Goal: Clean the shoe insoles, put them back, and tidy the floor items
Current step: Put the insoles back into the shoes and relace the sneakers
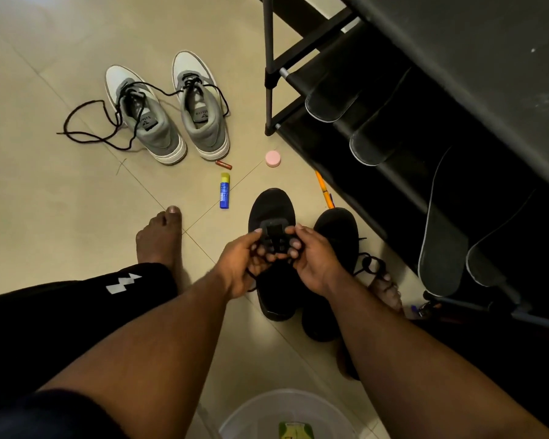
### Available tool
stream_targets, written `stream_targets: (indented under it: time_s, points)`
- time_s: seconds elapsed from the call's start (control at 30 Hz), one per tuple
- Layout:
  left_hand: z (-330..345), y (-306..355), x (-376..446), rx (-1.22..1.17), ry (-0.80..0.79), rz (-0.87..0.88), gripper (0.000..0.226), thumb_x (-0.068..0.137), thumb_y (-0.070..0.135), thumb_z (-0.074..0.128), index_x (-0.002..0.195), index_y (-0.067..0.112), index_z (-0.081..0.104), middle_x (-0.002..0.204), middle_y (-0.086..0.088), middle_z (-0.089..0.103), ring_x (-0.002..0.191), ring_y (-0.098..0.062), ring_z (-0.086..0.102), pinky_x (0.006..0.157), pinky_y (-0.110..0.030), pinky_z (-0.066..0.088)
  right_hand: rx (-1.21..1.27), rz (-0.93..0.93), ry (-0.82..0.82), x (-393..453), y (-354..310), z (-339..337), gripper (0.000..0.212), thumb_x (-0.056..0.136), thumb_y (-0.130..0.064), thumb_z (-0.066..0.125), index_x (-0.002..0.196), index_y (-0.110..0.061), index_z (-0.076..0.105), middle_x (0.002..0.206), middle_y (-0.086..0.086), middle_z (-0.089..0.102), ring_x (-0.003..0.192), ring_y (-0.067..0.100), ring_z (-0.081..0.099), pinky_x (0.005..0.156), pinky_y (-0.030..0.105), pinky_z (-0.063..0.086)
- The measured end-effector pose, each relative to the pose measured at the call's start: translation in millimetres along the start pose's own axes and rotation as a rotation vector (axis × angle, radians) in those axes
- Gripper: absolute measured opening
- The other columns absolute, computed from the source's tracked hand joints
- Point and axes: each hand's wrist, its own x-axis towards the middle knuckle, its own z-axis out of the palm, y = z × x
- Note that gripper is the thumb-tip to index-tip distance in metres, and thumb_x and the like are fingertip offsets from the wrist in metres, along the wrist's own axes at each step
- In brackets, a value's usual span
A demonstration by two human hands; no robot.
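Head cam: left hand (239,260) and right hand (311,258) both pinching laces at tongue of left black shoe (271,248), on floor by rack (377,128). Insoles (441,248) lying on rack. Pull laces evenly, keep tongue centred, don't overtighten. Grey sneakers (168,115): tongue label "Velivo"-ish, can't confirm. Blue stick (224,190) text too small.
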Motion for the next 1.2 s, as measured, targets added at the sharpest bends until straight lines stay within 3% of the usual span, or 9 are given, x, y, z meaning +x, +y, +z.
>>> stream_targets:
  time_s: [0.07,0.17,0.33,0.5,0.6,0.73,0.93,1.1,1.2]
  points:
    - [-3,-11,0,-0.133,0.138,-0.005,0.039,0.104,0.034,0.043,0.081,0.008,0.06,0.055,-0.003,0.048,0.062,-0.022,0.056,0.073,-0.032,0.06,-0.057,-0.023,0.067,4,6,-3,0.025,0.102,-0.021,0.044,0.092,-0.01,0.064,0.055,-0.003,0.041,0.05,0.009,0.036,0.057,0.026,0.042]
    - [-14,-17,3,-0.197,0.355,0.035,0.033,0.1,0.042,0.049,0.082,0.014,0.048,0.055,0.002,0.035,0.045,-0.01,0.035,0.05,-0.026,0.048,-0.109,-0.036,0.147,11,8,-13,0.024,0.103,-0.017,0.041,0.1,-0.008,0.063,0.059,-0.002,0.04,0.049,0.008,0.035,0.053,0.025,0.039]
    - [-8,-10,7,-0.069,0.3,0.084,0.029,0.104,0.034,0.044,0.085,0.014,0.053,0.06,0.003,0.04,0.047,-0.007,0.035,0.053,-0.024,0.038,-0.306,-0.038,0.054,14,2,-23,0.031,0.102,-0.006,0.034,0.121,-0.012,0.057,0.078,0.003,0.053,0.055,0.009,0.038,0.053,0.024,0.038]
    - [4,-7,14,0.303,0.107,0.142,0.027,0.101,0.004,0.038,0.098,0.011,0.064,0.075,-0.003,0.059,0.057,-0.01,0.045,0.056,-0.024,0.04,-0.503,-0.084,-0.097,12,-5,-17,0.014,0.097,-0.001,0.045,0.104,-0.013,0.046,0.084,0.011,0.07,0.051,0.012,0.043,0.048,0.025,0.038]
    - [7,-7,15,0.574,0.043,0.215,0.024,0.101,0.004,0.044,0.091,0.016,0.063,0.074,-0.002,0.059,0.059,-0.008,0.05,0.052,-0.017,0.042,-0.584,-0.028,-0.2,12,-9,-17,0.025,0.095,-0.002,0.051,0.115,-0.014,0.042,0.087,0.012,0.073,0.053,0.013,0.047,0.052,0.027,0.041]
    - [4,-8,13,0.716,-0.024,0.322,0.017,0.098,-0.003,0.047,0.107,0.012,0.047,0.073,-0.006,0.057,0.051,-0.001,0.051,0.046,-0.012,0.039,-0.635,0.076,-0.321,11,-15,-25,0.044,0.094,-0.003,0.056,0.133,-0.019,0.044,0.091,0.013,0.073,0.057,0.012,0.049,0.054,0.024,0.044]
    - [-1,-12,16,0.778,-0.083,0.332,0.023,0.098,0.001,0.05,0.099,0.022,0.041,0.071,-0.009,0.059,0.05,-0.006,0.05,0.048,-0.022,0.04,-0.644,0.107,-0.276,6,-13,-32,0.023,0.092,-0.005,0.059,0.113,0.004,0.062,0.088,0.01,0.071,0.06,0.01,0.053,0.056,0.021,0.046]
    - [-3,-15,16,0.728,-0.073,0.269,0.027,0.098,0.004,0.053,0.12,0.017,0.045,0.075,-0.013,0.06,0.058,-0.014,0.05,0.055,-0.027,0.043,-0.763,0.117,-0.193,6,-17,-28,0.018,0.088,-0.002,0.064,0.105,0.004,0.062,0.09,0.017,0.071,0.061,0.014,0.06,0.059,0.026,0.054]
    - [-1,-15,18,0.749,-0.063,0.249,0.03,0.095,0.009,0.06,0.12,0.021,0.049,0.078,-0.013,0.063,0.059,-0.012,0.053,0.056,-0.024,0.044,-0.812,0.099,-0.176,4,-14,-27,0.013,0.085,0.002,0.066,0.097,0.001,0.059,0.087,0.021,0.069,0.059,0.017,0.061,0.06,0.03,0.056]
